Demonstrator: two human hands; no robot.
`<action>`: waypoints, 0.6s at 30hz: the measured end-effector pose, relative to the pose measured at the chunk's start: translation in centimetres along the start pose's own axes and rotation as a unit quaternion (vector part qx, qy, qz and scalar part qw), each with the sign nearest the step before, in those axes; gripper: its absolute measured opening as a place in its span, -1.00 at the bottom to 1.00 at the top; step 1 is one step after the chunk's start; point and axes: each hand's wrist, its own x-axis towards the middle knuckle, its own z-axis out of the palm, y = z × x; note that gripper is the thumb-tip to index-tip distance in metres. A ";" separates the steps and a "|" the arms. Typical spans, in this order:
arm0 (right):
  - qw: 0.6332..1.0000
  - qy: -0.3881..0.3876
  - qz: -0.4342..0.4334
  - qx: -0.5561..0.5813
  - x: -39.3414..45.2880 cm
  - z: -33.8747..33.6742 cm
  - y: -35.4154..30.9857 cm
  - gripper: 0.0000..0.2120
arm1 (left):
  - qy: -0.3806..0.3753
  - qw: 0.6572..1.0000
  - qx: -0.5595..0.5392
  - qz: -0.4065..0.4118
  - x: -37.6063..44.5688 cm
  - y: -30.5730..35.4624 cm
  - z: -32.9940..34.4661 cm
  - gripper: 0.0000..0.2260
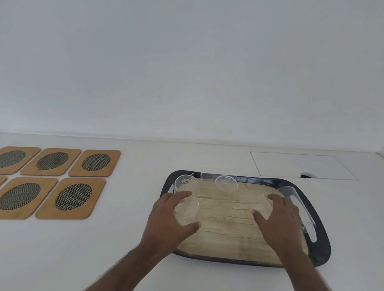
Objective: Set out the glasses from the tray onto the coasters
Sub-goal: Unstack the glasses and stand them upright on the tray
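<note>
A dark-rimmed tray [321,245] with a pale wood-grain floor lies on the white table, right of centre. Several clear glasses stand on it. One is at the back left corner [185,183] and one at the back middle [226,184]. My left hand [169,219] wraps around a glass [187,212] at the tray's left side, thumb in front and fingers behind. My right hand [280,219] curls around another faint clear glass [261,205] right of the middle. Several wooden coasters [71,198] with oval mesh centres lie in two rows at the far left, with nothing on them.
A rectangular hatch outline [303,165] with a dark notch sits in the tabletop behind the tray. A white wall runs along the table's back edge. White tabletop lies between the coasters and the tray.
</note>
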 end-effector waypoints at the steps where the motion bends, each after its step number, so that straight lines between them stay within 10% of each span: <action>1: 1.000 -0.016 0.010 -0.012 0.1 0.0 0.1 -0.40 | -0.003 1.000 0.003 0.001 0.0 -0.1 0.1 -0.38; 18: 0.995 -0.089 0.045 0.011 -1.7 1.1 2.1 -0.13 | 0.017 0.998 0.043 0.035 -0.6 -2.1 1.3 -0.39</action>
